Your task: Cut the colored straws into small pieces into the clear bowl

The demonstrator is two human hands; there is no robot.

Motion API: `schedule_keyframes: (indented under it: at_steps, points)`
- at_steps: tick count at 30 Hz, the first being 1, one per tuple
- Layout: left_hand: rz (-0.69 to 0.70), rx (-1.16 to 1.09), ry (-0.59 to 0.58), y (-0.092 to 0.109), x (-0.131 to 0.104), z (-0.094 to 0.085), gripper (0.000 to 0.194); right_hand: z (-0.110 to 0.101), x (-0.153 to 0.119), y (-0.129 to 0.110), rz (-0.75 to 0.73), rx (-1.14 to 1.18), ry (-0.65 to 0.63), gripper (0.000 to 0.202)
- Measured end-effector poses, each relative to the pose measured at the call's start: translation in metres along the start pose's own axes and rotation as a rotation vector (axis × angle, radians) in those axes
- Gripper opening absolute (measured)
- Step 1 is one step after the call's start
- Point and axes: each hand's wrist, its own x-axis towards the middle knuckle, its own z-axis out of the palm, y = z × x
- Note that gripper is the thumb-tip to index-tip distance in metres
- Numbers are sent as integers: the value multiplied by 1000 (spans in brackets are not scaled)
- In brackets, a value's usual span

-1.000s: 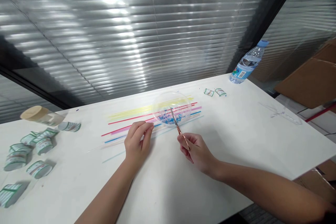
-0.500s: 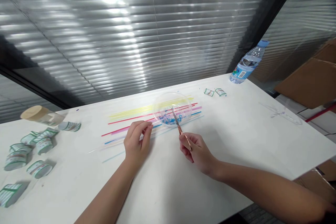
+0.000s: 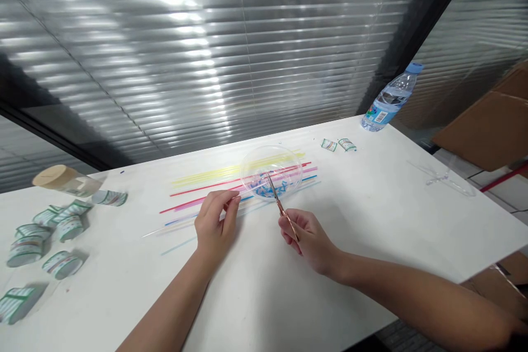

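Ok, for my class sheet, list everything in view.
table: one, white, centre
straws: many, yellow, red, pink, purple, blue, pale, mid-table
bowl: one, clear, over straws
cut bits: many, mostly blue, in bowl
thin straw: one, clear or whitish, in left hand
scissors: one pair, copper and silver, in right hand
packets: about ten, green and white, most left, two back right
jar: one, clear, tan lid, back left
bottle: one, clear, blue cap, back right
plastic piece: one, clear, right
boxes: at least two, brown, beyond table
blinds: count unclear, grey, behind table
left hand: one, bare, left of bowl
right hand: one, bare, near bowl
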Motion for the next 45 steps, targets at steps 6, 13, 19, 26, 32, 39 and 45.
schedule_keyframes:
  at_steps: [6, 13, 19, 26, 32, 39, 45]
  points:
    - [8, 1, 8, 0, 0, 0, 10, -1, 1, 1, -21, -22, -2, 61]
    - [-1, -4, 5, -1, -1, 0, 11, 0, 0, 0, -10, -22, -2, 62]
    - [-3, -10, -5, -1, -1, 0, 8, -1, 0, 0, -7, -32, -16, 62]
    - [3, 0, -7, -1, 0, 0, 8, -1, 1, 1, 9, -32, -11, 61]
    - [22, -9, -4, -1, 0, 0, 9, -1, 1, 2, 4, -24, -10, 61]
    - [31, -27, 5, -1, -1, 0, 14, -2, 1, 2, -5, -26, -17, 60]
    - [40, -29, 13, -3, -2, 0, 17, -2, 1, 2, -1, -28, -21, 60]
